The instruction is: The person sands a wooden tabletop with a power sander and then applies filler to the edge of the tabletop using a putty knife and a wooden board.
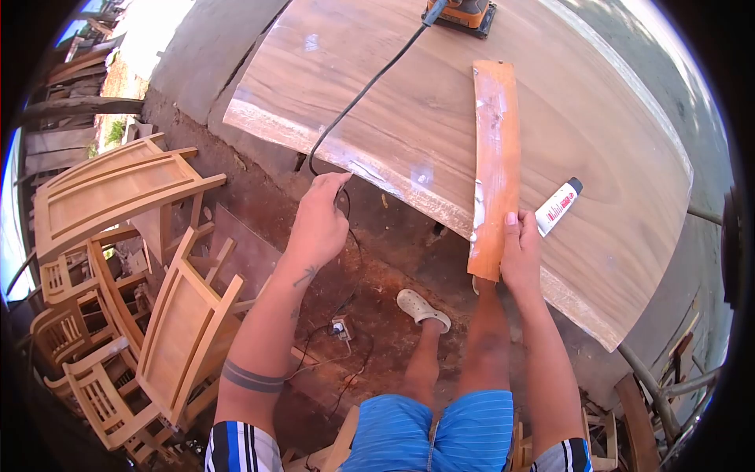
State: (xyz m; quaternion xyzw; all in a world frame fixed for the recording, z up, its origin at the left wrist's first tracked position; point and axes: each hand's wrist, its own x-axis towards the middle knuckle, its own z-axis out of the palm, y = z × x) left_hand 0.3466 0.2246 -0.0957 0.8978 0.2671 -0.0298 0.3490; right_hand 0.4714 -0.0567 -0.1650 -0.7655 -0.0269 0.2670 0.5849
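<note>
My left hand [322,220] is at the near edge of a large wooden slab [605,149], its fingers closed. A small dark bit shows beside the fingers, but what they hold is mostly hidden. White paste [366,175] is smeared along the slab's edge just beyond the fingertips. My right hand [521,250] grips the lower end of a narrow wooden board [497,157], thumb on top. White paste marks the board's face and left side. A white tube with a black cap [560,206] lies on the slab right beside that hand.
An orange-and-black power sander [464,14] rests at the slab's far side; its cord [370,86] crosses the slab and drops past my left hand. A power outlet block [340,328] lies on the dirt floor. Wooden chairs [189,330] crowd the left.
</note>
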